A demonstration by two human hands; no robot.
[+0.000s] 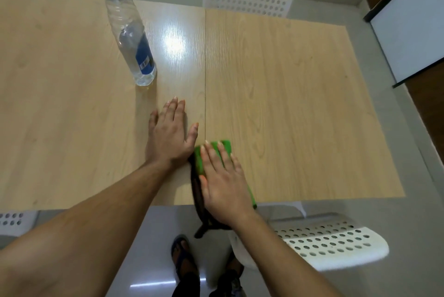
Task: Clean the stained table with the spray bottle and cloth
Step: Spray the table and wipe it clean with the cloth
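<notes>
Glossy wood-grain table (276, 95), clear plastic spray bottle (127, 30), green cloth (200, 161).

The counter (276, 95) is a pale wood-grain top split by a thin dark seam that runs from its far edge to its near edge, with a bright glare patch just left of that seam. A clear spray bottle (131, 35) with a blue head and blue label stands on the counter left of the seam, well toward the far side. Nearer than the bottle and just left of the seam, the left hand (171, 132) lies flat on the wood, fingers straight. Just right of the seam, at the near edge, a green cloth (200, 161) lies on the counter and overhangs the edge, with the right hand (222, 181) pressed flat on it.
</notes>
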